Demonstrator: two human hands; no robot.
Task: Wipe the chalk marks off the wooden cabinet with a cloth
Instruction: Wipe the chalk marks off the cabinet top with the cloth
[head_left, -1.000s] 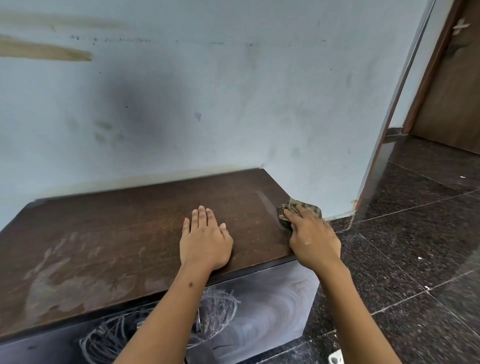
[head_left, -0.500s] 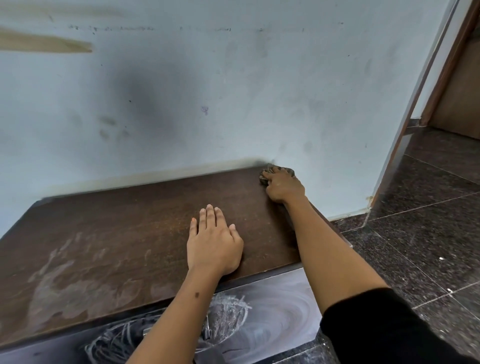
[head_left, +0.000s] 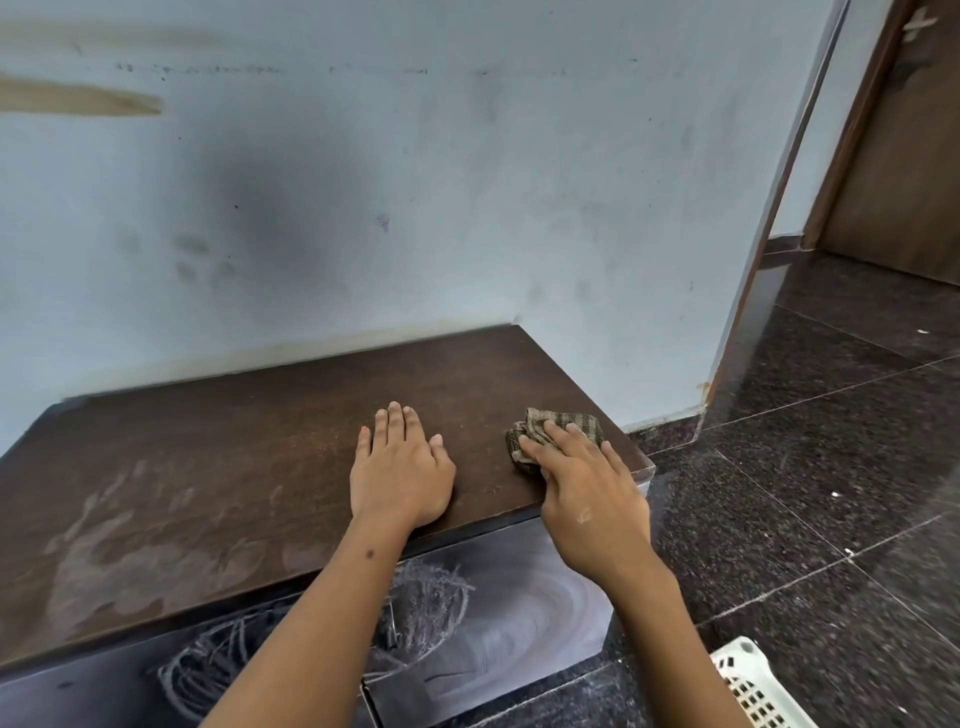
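**Cloth at right near corner of cabinet top**

I saw the right hand (head_left: 587, 493) pressing the bunched cloth (head_left: 558, 428) onto the wooden cabinet (head_left: 260, 441), fingers spread over it, half of it hidden under them. Left hand (head_left: 400, 470) lay flat and empty just left of it. Pale chalk smears (head_left: 145, 545) covered the near left top; scribbles (head_left: 415, 597) on the front were partly blocked by the forearms. A white basket (head_left: 753, 686) was cut off at the frame's bottom right.

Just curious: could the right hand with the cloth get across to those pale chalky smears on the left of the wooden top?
Probably yes: the right hand presses the checked cloth near the right edge, but the flat left hand lies between it and the pale chalk smears.
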